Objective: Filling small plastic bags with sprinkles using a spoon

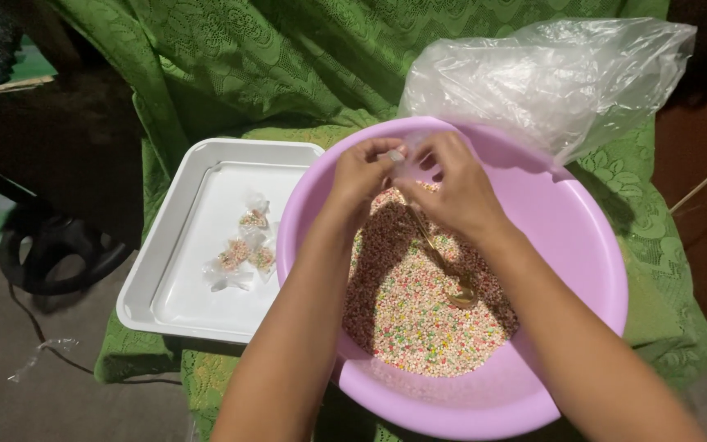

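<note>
Hands meet over the far rim of the lilac basin (583, 245), left hand (362, 176) and right hand (452, 188) pinching a tiny clear packet (401, 157) shut between fingertips above the coloured beads (427, 319), so spills fall back, beside the spoon (443, 266), while filled packets (243, 250) lie in the white tray (165, 245) by the basin's left edge.

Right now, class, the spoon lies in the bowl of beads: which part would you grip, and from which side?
Probably grip the spoon by its thin handle, coming from above at the bowl's far side. The handle rises clear toward the hands, while the scoop end lies sunk in the beads nearer the front rim, leaving little to pinch.
</note>
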